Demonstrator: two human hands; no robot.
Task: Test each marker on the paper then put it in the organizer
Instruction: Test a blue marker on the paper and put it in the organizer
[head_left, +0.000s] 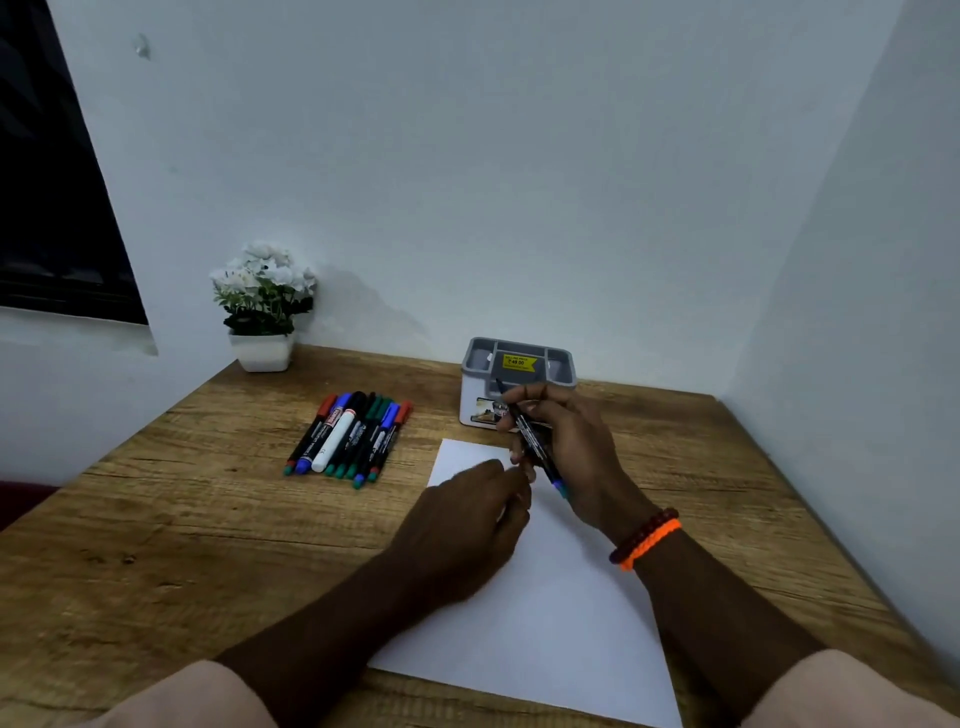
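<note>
From the head view, your right hand (558, 441) is closed around a dark marker (535, 441), fingers and thumb pinching the barrel about midway. The marker lies slanted, its thin end pointing up toward 11 o'clock in front of the organizer and its blue end down toward 5 o'clock over the paper (545, 597). Whether a cap is on or off is too blurred to tell.

Your left hand (467, 525) rests on the paper's left part, fingers loosely bent toward the marker; they seem to hold nothing, though the fingertips blur together near the right hand.

The paper is a white sheet lying flat on the wooden tabletop (208, 519), and no ink marks show on the bare part of it. The grey-and-white organizer (517, 384) stands just beyond the sheet's far edge at 12 o'clock, its compartments open at the top. The remaining markers (353, 436) lie side by side in a bundle at 10 o'clock from the paper, well apart from your hands.

The marker should be light, stiff and smooth-sided, so a mid-barrel pinch suits it. The sheet is thin and likely to slide, so keep the left hand pressing it flat while you draw.
</note>
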